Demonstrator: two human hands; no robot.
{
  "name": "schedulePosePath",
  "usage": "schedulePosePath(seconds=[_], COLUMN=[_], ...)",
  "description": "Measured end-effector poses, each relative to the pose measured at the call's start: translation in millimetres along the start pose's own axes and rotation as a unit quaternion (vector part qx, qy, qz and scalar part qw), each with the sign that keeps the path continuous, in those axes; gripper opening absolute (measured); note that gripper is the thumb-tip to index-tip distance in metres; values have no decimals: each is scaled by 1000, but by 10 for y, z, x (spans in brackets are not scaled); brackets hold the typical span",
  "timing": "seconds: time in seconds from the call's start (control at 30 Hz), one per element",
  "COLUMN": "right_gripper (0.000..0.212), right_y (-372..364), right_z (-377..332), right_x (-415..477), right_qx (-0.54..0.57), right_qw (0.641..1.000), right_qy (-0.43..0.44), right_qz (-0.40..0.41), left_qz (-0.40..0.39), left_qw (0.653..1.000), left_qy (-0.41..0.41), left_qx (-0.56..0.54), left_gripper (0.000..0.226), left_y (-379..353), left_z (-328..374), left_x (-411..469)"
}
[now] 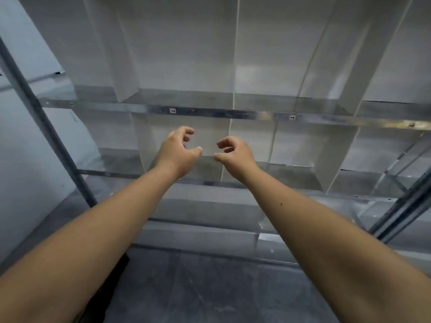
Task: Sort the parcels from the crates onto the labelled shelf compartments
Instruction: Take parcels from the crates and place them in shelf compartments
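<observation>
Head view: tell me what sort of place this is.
Probably a sorting or storage room: metal shelving split by white dividers into compartments, small labels on the front rail.

Dark grey concrete floor [210,294] fills the bottom, scuffed, with pale scratch marks and a faint seam line running across it. Pale grey-blue painted wall [21,159] takes up the left side, plain and slightly blurred. Dark grey metal upright post [46,127] leans across in front of the wall, from the left edge down towards the floor. Black object [112,283] low left on the floor, mostly hidden, cannot tell what. Dark metal double rail [403,213] runs diagonally at the right edge.
</observation>
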State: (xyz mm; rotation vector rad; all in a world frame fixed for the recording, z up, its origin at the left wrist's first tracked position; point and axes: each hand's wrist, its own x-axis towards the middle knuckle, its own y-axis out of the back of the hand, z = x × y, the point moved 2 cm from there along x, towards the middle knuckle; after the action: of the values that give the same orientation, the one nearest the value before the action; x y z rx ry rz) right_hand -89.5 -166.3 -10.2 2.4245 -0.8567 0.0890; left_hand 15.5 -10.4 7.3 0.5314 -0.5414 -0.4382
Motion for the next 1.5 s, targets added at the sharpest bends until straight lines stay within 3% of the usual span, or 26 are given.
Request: schedulePosePath(seconds=[0.23, 0.5, 0.9, 1.23, 1.5], right_gripper=[36, 46, 45, 43, 49], right_y=[-482, -1249, -3002, -4659, -6068], right_z=[44, -323, -984, -1098, -1036], right_x=[-21, -102, -119, -54, 557], right_qx=[18, 22, 67, 65, 75], right_qw=[998, 988, 963, 915, 869], right_qy=[4, 60, 74, 61, 64], right_qz=[-60, -143, -252, -394, -485], left_qz=[41, 86, 120, 162, 215], left_qw=[995, 987, 966, 925, 880], left_qy=[91, 132, 227, 342, 422], left_qx=[21, 36, 14, 19, 36], left_gripper=[41, 40, 30, 20, 19], left_y=[198, 795, 1807, 2382, 2800], left_z=[-453, -899, -2193, -3449, -4492], left_x=[-371, -561, -880, -1185, -783])
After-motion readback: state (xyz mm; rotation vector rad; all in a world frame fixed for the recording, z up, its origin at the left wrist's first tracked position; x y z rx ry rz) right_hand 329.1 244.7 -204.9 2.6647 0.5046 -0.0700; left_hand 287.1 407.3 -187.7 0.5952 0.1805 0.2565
